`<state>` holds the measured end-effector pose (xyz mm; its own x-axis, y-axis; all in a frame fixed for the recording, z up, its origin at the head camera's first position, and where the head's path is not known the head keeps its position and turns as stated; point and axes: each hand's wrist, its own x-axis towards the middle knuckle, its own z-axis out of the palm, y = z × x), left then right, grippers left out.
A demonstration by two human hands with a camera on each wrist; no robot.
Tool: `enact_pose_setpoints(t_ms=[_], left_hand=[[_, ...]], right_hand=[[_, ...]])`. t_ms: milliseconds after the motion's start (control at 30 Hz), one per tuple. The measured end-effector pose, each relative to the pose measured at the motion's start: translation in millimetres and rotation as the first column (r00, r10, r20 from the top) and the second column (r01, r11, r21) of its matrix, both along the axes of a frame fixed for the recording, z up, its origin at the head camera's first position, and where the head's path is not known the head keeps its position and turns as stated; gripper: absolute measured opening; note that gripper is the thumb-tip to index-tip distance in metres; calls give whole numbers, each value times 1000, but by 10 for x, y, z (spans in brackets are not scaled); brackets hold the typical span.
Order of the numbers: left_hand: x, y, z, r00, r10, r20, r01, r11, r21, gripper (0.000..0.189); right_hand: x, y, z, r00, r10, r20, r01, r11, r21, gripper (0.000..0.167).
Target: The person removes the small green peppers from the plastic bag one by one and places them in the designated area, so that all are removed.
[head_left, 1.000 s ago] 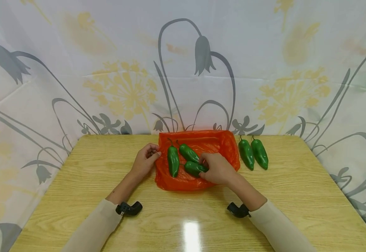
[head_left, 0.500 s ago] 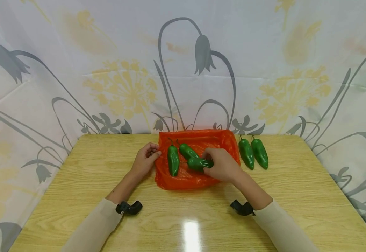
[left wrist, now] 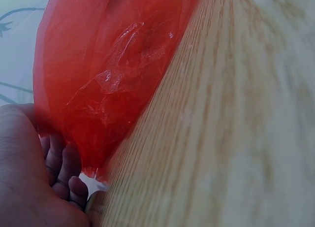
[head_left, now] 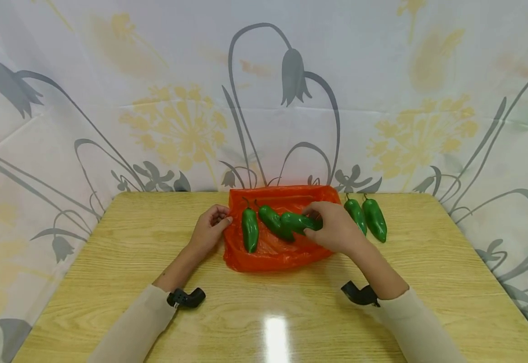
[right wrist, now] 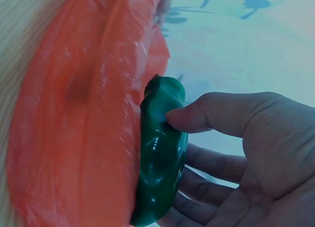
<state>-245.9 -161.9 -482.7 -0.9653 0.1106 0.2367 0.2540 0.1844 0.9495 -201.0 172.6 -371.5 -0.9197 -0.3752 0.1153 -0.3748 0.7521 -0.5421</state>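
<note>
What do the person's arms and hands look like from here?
Both hands, left and right, look bare, with no gloves. The left sleeve and right sleeve are plain cream, ending short of the hands. Black, bent devices, left and right, sit by the cuffs.

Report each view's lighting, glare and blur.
Head view: hard white glare on the wooden tabletop; left wrist view: dim, glints on the red plastic bag, wood grain blurred toward the right; right wrist view: bluish cast, highlights on the held green pepper, floral backdrop pale.

Pale wood-grain table [head_left: 109,252] — grey-and-yellow floral cloth [head_left: 264,121] behind
</note>
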Motion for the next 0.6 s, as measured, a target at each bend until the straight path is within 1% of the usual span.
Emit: enact_pose_setpoints(t_ms=[333, 600], left_hand=[[-3, 2, 1, 1000, -4, -5, 4, 1000, -8, 17], [1, 1, -4, 1000, 0, -13, 0, 1000, -15, 16]], right_hand=[[-21, 203, 94, 998, -53, 18, 53, 998, -28, 34], [-70, 402, 141, 994, -104, 36, 106, 993, -51, 31]])
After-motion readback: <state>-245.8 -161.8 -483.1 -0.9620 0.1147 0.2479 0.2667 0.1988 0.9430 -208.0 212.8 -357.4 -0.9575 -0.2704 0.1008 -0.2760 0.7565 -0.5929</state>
